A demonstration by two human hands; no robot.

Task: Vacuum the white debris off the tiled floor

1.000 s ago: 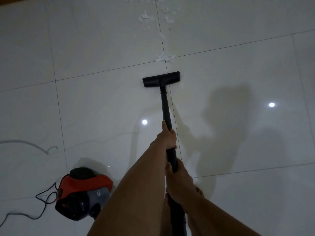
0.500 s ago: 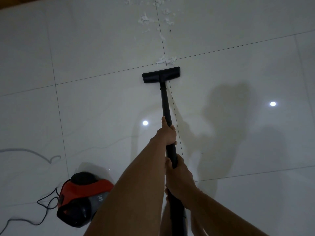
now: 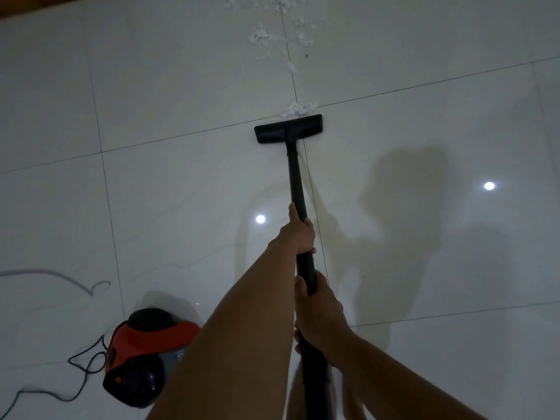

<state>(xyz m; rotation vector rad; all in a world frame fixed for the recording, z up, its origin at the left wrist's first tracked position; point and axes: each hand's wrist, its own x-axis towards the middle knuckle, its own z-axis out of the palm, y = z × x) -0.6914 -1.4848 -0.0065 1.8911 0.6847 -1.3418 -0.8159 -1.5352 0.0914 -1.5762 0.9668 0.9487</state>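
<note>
While both hands grip the smooth black wand [image 3: 296, 180], its flat nozzle [image 3: 288, 128] touches fluffy debris [image 3: 298, 109].

A small clump of white debris [image 3: 298, 109] sits right at a crossing of grout lines, a little above the middle of the frame, its near edge touching the front of the floor nozzle [image 3: 288, 128]. The nozzle is a flat black bar, lying flush on the tiled floor [image 3: 181, 86] and tilted slightly, its right end higher in the frame. A black wand [image 3: 295, 177] runs from its centre down toward the bottom of the frame. More scattered white debris [image 3: 272, 31] lies in shreds and flecks along the vertical grout line at the top centre, well apart from the nozzle. The floor is glossy, pale, large-format tile with thin dark joints.
</note>
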